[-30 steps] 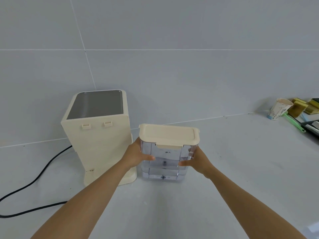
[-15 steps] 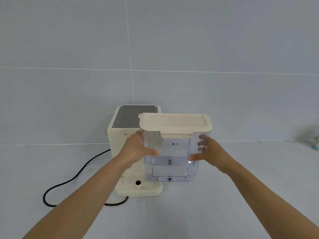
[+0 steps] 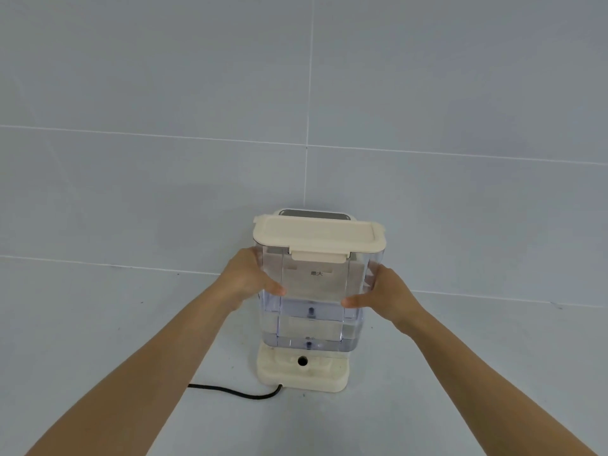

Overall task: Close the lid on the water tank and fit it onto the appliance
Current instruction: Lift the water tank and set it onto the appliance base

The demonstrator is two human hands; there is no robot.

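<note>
Gripping a clear water tank from either side, a person holds it upright directly over the base of a cream appliance on a pale counter. The left hand wraps the tank's left wall and the right hand the right wall, fingers curled round the plastic and both thumbs pressed against its near face. The cream lid sits flat on the tank with its front clip folded down, so the closing step appears done. Fitting looks nearly but not fully complete: the tank's bottom edge hangs just above the base, whose round port shows in front of it, and whether the two touch cannot be told. What seems left is lowering the tank until it seats, then letting go. A black cord trails left from the base.
</note>
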